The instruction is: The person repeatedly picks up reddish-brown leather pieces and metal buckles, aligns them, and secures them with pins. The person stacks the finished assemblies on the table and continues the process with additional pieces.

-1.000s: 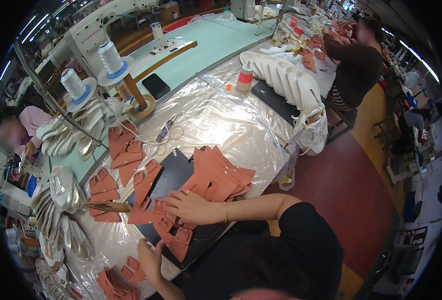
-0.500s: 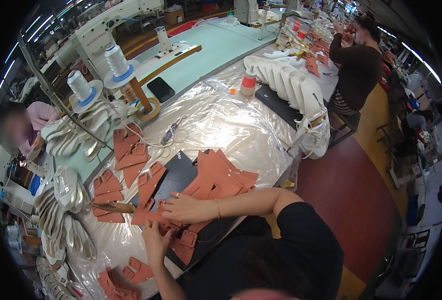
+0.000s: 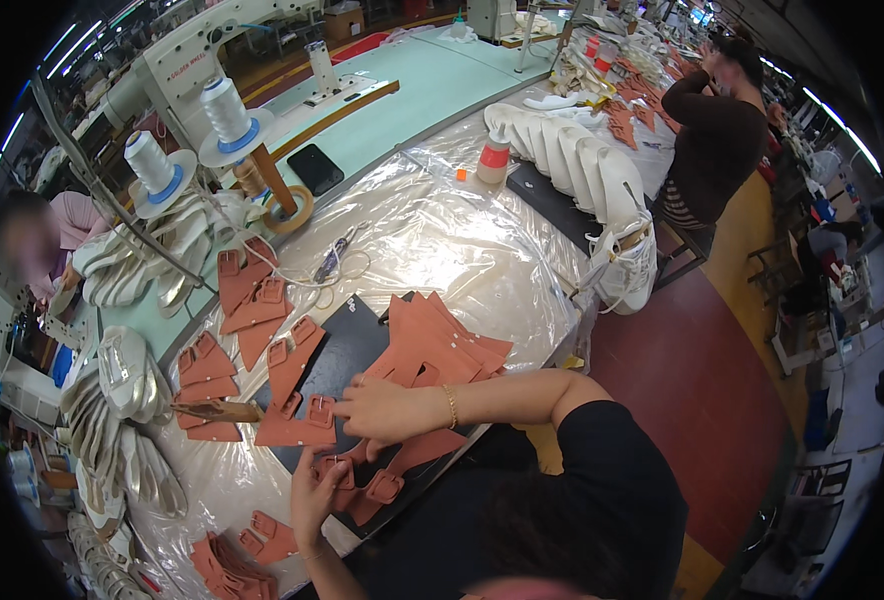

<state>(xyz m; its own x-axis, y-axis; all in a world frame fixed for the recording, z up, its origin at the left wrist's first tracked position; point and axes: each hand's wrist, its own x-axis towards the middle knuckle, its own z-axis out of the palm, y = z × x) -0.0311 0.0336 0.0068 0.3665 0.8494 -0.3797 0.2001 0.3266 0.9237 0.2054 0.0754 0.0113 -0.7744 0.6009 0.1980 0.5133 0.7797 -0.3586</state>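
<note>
My left hand [image 3: 312, 496] pinches the edge of a terracotta buckled shoe piece [image 3: 338, 478] at the front of a dark board. My right hand [image 3: 390, 410] is over the same board, fingers stretched leftward and thumb apart, close to the pieces; its underside is hidden. Just left of its fingertips, another terracotta piece with a square buckle [image 3: 297, 428] lies flat. Below my right wrist more buckled straps [image 3: 386, 487] overlap. Beyond the wrist a fanned stack of terracotta pieces [image 3: 430, 340] covers part of the dark board [image 3: 352, 330].
Further buckled pieces [image 3: 252, 300] lie to the left, beside a wooden-handled tool [image 3: 218, 411]. Pale shoe parts [image 3: 127, 375] crowd the left edge. A red-and-white bottle [image 3: 494, 160] and a row of white shoes [image 3: 582, 165] stand farther back. One person sits left, another stands far right.
My right hand has moved slightly right, off the piece with the square buckle, which now shows flat on the left. My left hand stays at the buckled pieces near the front.
</note>
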